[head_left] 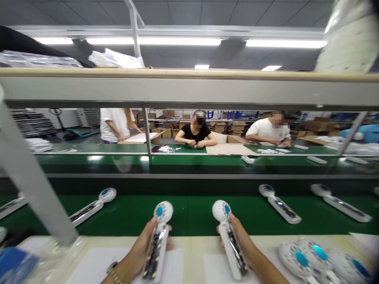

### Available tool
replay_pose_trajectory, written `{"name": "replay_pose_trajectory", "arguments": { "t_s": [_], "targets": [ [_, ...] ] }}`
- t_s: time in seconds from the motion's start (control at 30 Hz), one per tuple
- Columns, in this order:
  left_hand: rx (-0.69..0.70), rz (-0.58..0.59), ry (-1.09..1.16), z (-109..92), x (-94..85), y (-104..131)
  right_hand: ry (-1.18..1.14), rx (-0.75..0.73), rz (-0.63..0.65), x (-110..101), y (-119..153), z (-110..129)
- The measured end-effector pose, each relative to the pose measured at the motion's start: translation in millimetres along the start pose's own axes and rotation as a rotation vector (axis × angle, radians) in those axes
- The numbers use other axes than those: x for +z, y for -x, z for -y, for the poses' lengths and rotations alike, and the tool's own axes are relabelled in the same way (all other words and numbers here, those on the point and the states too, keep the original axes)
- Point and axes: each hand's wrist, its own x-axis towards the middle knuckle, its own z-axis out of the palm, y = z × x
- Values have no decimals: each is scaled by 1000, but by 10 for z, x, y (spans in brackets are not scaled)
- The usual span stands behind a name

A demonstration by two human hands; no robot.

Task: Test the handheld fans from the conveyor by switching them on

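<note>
Bright ceiling tubes (180, 41) glint off the far green belt (189, 165), and the edges look smeared and stretched.

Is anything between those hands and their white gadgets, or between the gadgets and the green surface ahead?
Nothing visible: the left hand grips a white device, the right hand a second white device, with no barrier before the green surface.
</note>
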Motion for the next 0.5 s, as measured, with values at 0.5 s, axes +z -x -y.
{"name": "replay_pose_trajectory", "arguments": {
  "t_s": [0.5],
  "targets": [
    [251,-520,-1133,-936,-355,-915,1145,-243,-599,-702,-515,1468]
  ]
}}
